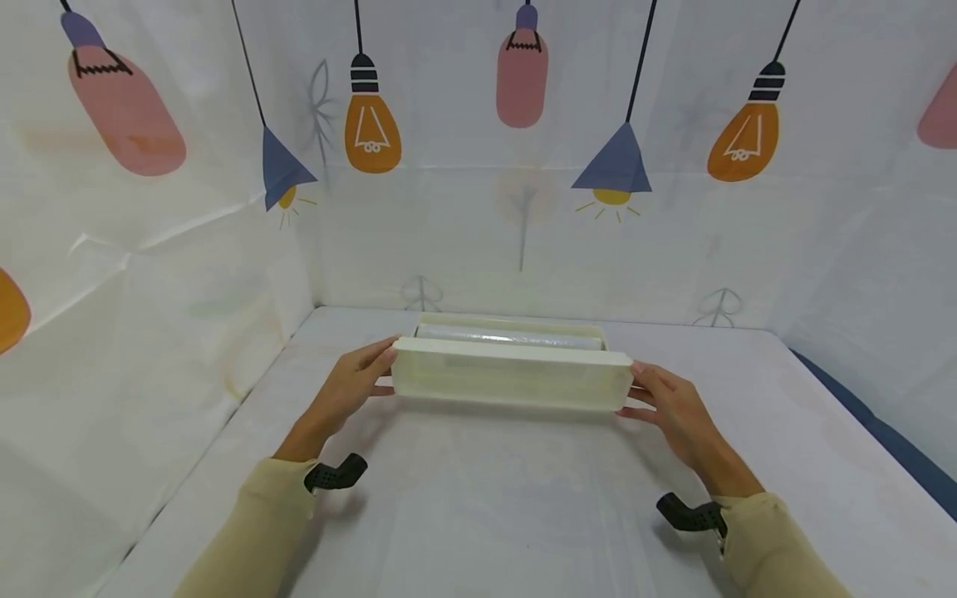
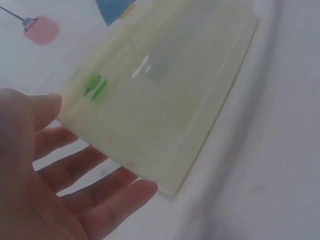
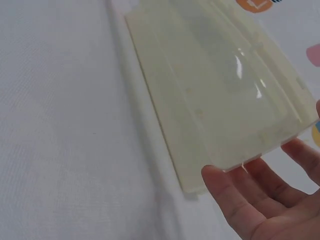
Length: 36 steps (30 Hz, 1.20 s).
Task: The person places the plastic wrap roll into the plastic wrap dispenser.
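A long cream translucent plastic lid is tilted up in front of its box, its inner or outer face towards me, I cannot tell which. At its left end my left hand holds the edge, thumb near the upper corner and fingers along the side. My right hand grips the opposite end in the same way. Behind the lid, the cream box carries a shiny roll of clear film, partly hidden. In the left wrist view, green marks show on the lid.
The box stands towards the back of a white-covered table. White sheets with printed lamps and bulbs hang behind and at both sides. Dark blue cloth shows past the right table edge.
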Motion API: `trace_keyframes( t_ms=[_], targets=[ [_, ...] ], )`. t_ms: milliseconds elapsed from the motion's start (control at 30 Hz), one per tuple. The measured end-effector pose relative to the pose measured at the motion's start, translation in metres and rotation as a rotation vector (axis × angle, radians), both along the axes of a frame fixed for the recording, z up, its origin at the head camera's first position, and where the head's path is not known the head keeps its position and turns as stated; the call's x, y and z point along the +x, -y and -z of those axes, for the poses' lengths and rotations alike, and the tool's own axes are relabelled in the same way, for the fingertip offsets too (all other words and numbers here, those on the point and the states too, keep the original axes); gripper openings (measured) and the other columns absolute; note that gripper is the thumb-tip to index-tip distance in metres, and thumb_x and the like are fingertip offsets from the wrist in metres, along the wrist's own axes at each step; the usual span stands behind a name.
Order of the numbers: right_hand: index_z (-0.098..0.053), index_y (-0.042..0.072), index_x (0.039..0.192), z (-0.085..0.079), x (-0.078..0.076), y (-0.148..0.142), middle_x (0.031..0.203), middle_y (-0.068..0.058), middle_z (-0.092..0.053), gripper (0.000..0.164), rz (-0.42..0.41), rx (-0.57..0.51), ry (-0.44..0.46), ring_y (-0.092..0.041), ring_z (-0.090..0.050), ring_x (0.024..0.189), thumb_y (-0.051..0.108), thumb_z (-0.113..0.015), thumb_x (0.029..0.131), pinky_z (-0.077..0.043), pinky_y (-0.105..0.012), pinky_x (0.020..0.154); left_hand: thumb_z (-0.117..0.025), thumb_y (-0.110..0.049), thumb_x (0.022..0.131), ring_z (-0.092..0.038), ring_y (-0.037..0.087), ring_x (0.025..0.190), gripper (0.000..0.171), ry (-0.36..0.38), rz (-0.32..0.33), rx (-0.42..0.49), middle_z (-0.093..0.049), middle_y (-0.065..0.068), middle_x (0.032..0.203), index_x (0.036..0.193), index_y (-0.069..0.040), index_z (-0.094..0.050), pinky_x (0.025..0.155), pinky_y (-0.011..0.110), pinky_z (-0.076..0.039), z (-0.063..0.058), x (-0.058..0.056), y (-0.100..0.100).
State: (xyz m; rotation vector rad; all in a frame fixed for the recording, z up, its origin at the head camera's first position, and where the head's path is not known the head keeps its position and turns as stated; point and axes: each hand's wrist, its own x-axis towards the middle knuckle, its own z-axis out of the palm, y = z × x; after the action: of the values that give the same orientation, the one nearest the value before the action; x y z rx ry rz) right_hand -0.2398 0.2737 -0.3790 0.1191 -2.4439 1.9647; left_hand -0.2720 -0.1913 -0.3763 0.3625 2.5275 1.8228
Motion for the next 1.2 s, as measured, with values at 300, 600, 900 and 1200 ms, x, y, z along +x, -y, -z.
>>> trace_keyframes(
  t_ms=[300, 600, 900, 1200],
  targets=[
    [-0.039, -0.004, 0.150, -0.005, -0.004, 0.001, 0.144, -0.021, -0.045, 0.074, 0.013, -0.024, -0.049, -0.012, -0.062, 0.112, 0.051, -0.050, 0.103, -0.056, -0.039, 0.089, -0.053, -0.044, 0.104, -0.056, 0.033, 0.125, 0.059, -0.009, -0.010, 0.037, -0.051, 0.011, 0.147, 0.152, -0.012, -0.045, 0.091, 0.041, -0.055, -0.003, -0.001, -0.006],
    [-0.038, -0.005, 0.150, -0.008, -0.007, 0.004, 0.143, -0.018, -0.047, 0.072, 0.033, -0.050, -0.071, -0.014, -0.061, 0.113, 0.049, -0.050, 0.104, -0.056, -0.037, 0.089, -0.051, -0.041, 0.105, -0.053, 0.035, 0.128, 0.059, -0.012, -0.002, 0.048, -0.047, 0.014, 0.150, 0.154, -0.010, -0.040, 0.093, 0.041, -0.054, -0.009, -0.006, -0.006],
    [-0.041, -0.003, 0.150, -0.013, -0.015, 0.004, 0.137, -0.006, -0.052, 0.066, 0.015, -0.151, -0.138, -0.020, -0.059, 0.116, 0.041, -0.057, 0.103, -0.056, -0.033, 0.089, -0.056, -0.044, 0.103, -0.051, 0.036, 0.130, 0.064, -0.028, -0.005, 0.105, -0.047, 0.016, 0.149, 0.153, -0.007, -0.042, 0.097, 0.044, -0.052, -0.014, -0.014, -0.006],
    [-0.036, -0.006, 0.151, -0.015, -0.022, 0.008, 0.140, -0.010, -0.049, 0.064, 0.011, -0.221, -0.212, -0.022, -0.053, 0.121, 0.033, -0.057, 0.104, -0.052, -0.031, 0.094, -0.061, -0.044, 0.100, -0.053, 0.034, 0.129, 0.067, -0.080, -0.042, 0.129, -0.050, 0.018, 0.143, 0.150, -0.003, -0.044, 0.097, 0.042, -0.052, -0.022, -0.021, -0.012]
  ],
)
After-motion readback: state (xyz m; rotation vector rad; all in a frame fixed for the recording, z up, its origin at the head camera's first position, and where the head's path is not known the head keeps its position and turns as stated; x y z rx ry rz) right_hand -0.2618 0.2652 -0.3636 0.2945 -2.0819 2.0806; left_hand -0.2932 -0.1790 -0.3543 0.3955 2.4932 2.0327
